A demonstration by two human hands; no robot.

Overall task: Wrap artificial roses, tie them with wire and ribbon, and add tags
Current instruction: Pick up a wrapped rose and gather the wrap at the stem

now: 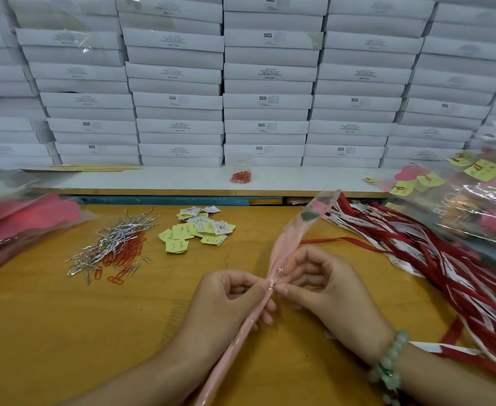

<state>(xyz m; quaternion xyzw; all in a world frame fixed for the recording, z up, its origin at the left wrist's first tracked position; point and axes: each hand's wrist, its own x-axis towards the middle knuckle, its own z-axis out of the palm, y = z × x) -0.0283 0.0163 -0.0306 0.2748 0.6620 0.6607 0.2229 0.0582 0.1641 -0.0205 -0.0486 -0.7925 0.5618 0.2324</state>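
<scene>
A long pink wrapped rose (284,244) in clear film runs diagonally from the bottom centre up to the right over the wooden table (65,332). My left hand (229,300) grips its stem just below the gathered neck. My right hand (320,282) pinches the film at that neck, where the wrap is cinched. Whether a wire sits there is too small to tell. A heap of silver wire ties (114,241) lies to the left, mixed with red paper clips (123,256). Yellow and white tags (199,230) lie in the middle. Red and white ribbons (434,268) spread on the right.
Stacked white boxes (267,83) fill the back wall above a white shelf (158,178) holding a clear cup of red clips (240,172). Finished wrapped flowers in film lie at the left (21,221) and at the right (469,206), the right ones with clipped yellow tags.
</scene>
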